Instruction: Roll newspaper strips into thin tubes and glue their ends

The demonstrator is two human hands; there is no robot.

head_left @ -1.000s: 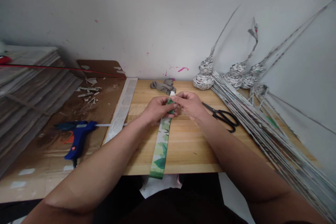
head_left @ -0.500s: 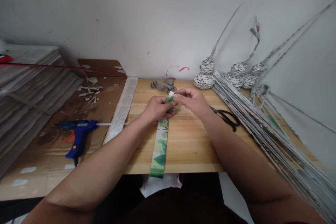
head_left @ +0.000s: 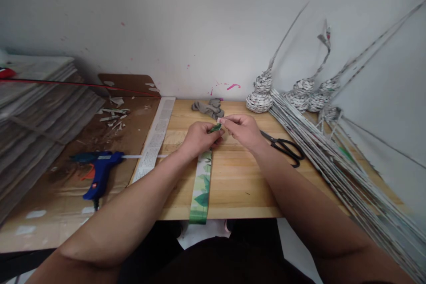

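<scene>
A long green-and-white printed paper strip (head_left: 201, 186) runs from my hands toward me, its lower end hanging over the table's front edge. My left hand (head_left: 201, 138) is closed on the strip near its far end, with a short green part showing above the thumb. The thumb and fingers of my right hand (head_left: 242, 129) pinch the small white tip of that end. Both hands are close together above the wooden table, just in front of a crumpled grey cloth (head_left: 209, 108).
Black scissors (head_left: 286, 148) lie beside my right forearm. A bundle of paper sticks (head_left: 309, 151) and woven paper gourds (head_left: 259, 100) are at right. On the left are newspaper strips (head_left: 155, 135), a blue glue gun (head_left: 102, 175), paper scraps and a tall paper stack (head_left: 40, 111).
The strip's far end has turned and narrowed between my fingers, so less green shows there. My right hand has moved slightly, and more of the scissors shows.
</scene>
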